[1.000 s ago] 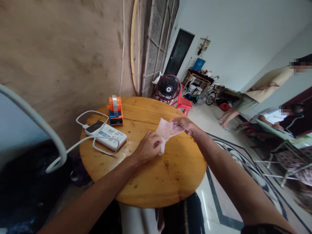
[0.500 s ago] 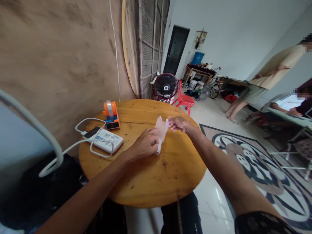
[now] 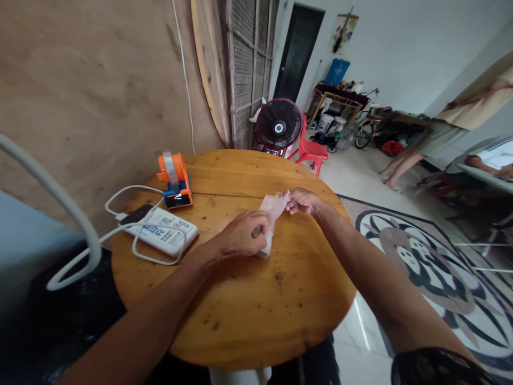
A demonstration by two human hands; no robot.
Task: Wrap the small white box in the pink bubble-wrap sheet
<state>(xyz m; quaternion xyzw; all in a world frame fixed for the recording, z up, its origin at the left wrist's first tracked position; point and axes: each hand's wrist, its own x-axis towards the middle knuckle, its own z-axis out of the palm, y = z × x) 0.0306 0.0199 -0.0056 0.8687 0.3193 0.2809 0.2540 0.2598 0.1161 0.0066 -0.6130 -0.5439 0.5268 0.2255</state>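
A crumpled, translucent pinkish-white plastic wrap (image 3: 273, 207) stands over the middle of the round wooden table; whether it is a bag or a sheet I cannot tell. My left hand (image 3: 246, 232) is closed on its left side, with thumb and fingers curled together. At the upper right corner, my right hand (image 3: 301, 201) pinches the wrap's edge between its fingertips. The lower end of the wrap touches the table beside my left fingers. Part of the wrap is hidden behind my left hand.
On the left of the table (image 3: 240, 331) lie a white power bank (image 3: 168, 235) with a looped cable and an orange-and-blue tape dispenser (image 3: 176, 179). A fan (image 3: 279, 125) and a red chair (image 3: 313, 151) stand beyond. A person (image 3: 452, 123) stands at the right.
The view has shifted, bringing the table closer. My right hand has drawn the wrap's upper corner to the right, so the wrap leans further that way. My left hand keeps its hold.
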